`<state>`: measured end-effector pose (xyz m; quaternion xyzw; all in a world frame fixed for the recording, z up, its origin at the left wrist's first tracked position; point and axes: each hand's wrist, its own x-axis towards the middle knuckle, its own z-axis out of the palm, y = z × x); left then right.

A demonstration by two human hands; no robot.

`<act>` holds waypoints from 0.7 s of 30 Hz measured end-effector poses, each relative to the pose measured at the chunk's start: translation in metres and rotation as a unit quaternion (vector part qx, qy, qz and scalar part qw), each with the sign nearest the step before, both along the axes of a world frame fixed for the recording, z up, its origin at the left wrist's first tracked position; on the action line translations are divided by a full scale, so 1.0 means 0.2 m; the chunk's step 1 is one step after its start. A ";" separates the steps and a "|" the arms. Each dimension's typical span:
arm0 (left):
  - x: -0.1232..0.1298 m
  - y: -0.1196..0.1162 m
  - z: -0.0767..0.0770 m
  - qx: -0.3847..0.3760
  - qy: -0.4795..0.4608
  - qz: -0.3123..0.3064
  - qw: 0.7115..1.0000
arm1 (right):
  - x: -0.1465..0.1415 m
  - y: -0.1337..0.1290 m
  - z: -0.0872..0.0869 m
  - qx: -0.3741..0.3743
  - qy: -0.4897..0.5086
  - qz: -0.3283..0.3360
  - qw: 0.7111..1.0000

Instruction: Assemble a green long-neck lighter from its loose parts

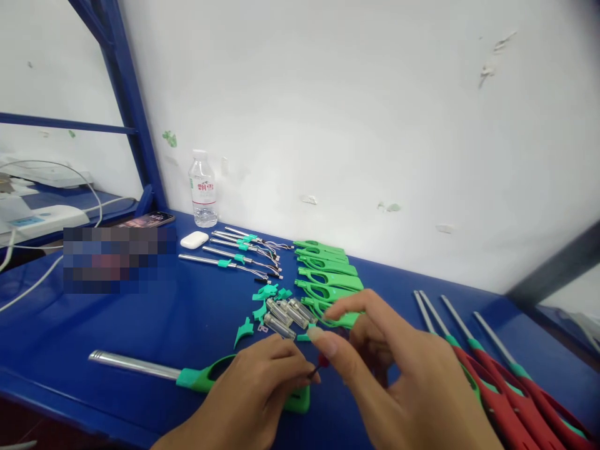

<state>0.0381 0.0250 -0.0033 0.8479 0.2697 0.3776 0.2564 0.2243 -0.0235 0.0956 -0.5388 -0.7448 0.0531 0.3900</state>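
Observation:
A long lighter with a green handle and a metal tube (135,365) lies on the blue table, its tube pointing left. My left hand (253,397) rests on the handle's rear end and pinches a thin dark wire by it. My right hand (398,381) hovers just to the right, thumb and fingers spread, its thumb tip close to a small red part (323,360) at the wire's end. Past my fingers lie several clear gas cylinders (285,315) and small green trigger pieces (262,300).
Green handle shells (328,275) are stacked behind the cylinders, metal tubes with wires (239,250) to their left. Finished red-handled lighters (497,387) lie at right. A water bottle (204,190), a white earbud case (194,239) and a phone (149,220) stand near the wall.

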 end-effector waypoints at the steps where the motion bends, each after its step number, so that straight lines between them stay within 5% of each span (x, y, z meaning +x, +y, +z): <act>1: 0.00 0.00 0.00 0.002 -0.001 -0.001 1.000 | 0.01 0.00 0.00 -0.001 0.011 0.023 1.000; 5: 0.00 -0.01 0.01 0.006 -0.005 -0.004 1.000 | 0.03 0.01 -0.01 -0.001 0.006 0.070 0.998; 12: 0.00 -0.03 0.01 0.036 -0.050 0.038 0.997 | 0.01 -0.01 -0.01 0.024 -0.050 -0.044 0.997; 18: 0.00 -0.01 0.02 0.024 -0.030 0.007 0.999 | 0.02 -0.02 0.01 0.010 0.008 0.031 0.999; 21: 0.00 -0.01 0.02 0.020 -0.037 0.009 0.999 | 0.02 -0.02 0.00 0.012 -0.012 0.007 1.000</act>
